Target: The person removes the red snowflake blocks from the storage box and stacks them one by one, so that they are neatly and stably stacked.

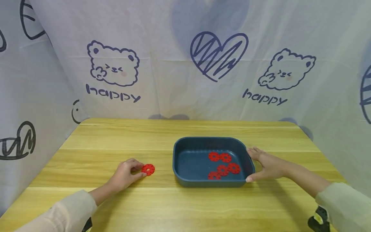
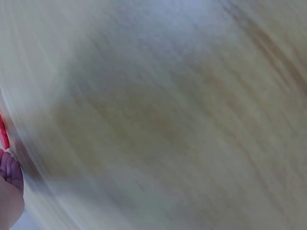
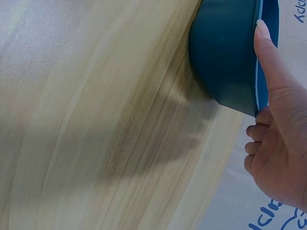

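Note:
A red notched plastic disc [image 1: 148, 169], flower-like with a hole in its middle, is at the thumb and fingertips of my left hand [image 1: 125, 175], which pinches its left edge close over the table. In the left wrist view only a sliver of a red piece [image 2: 4, 132] shows, near the fingers at the left border. My right hand [image 1: 268, 166] holds the right end of a dark blue rectangular basin [image 1: 200, 183], its thumb at the front corner of the rim and its fingers toward the back. Several like red discs [image 1: 222, 170] lie in the basin's right half.
A light wooden table [image 1: 139, 206] bears the basin right of centre. Behind it and along the sides hangs a pale cloth [image 1: 162, 42] printed with bears, hearts and writing. The right wrist view shows the basin's outer wall [image 3: 225, 57] and a hand's shadow on the wood.

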Tool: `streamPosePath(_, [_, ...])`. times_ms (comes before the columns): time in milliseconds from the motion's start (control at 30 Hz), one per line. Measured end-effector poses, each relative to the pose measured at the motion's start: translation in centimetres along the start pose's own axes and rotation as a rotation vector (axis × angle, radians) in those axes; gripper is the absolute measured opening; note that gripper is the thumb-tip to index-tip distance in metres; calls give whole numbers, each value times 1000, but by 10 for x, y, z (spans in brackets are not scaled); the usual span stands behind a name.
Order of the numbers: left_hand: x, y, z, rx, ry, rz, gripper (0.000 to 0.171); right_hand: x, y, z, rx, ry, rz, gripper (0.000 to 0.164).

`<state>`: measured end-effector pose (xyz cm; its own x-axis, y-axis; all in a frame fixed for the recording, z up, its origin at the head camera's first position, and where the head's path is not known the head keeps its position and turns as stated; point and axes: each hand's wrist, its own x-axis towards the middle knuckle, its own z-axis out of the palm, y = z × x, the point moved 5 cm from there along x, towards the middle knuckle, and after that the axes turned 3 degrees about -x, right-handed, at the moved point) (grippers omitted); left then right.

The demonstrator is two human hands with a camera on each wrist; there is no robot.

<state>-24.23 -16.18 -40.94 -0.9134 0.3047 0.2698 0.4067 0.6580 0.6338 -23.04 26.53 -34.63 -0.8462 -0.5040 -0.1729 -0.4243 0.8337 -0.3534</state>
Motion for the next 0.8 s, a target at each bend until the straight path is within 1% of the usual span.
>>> streamPosePath(167, [2,2,-3,-15,26,20,23,0,0,0,0,-1,-2,107])
streamPosePath(300, [9,9,-9,-22,45,44,23,0,-1,-1,-5,-3,-1,106])
streamPosePath(400, [18,18,-15,-21,52,77,24,0,0,0,-10,-3,2,106])
streamPosePath(567, [35,38,-24,-12,79,135,24,0,0,0,-5,-6,7,107])
streamPosePath(700, [45,52,-27,4,82,153,24,0,0,1,-10,-3,4,107])
streamPosePath(800, [51,61,-26,5,75,161,26,0,0,2,-16,2,0,107])
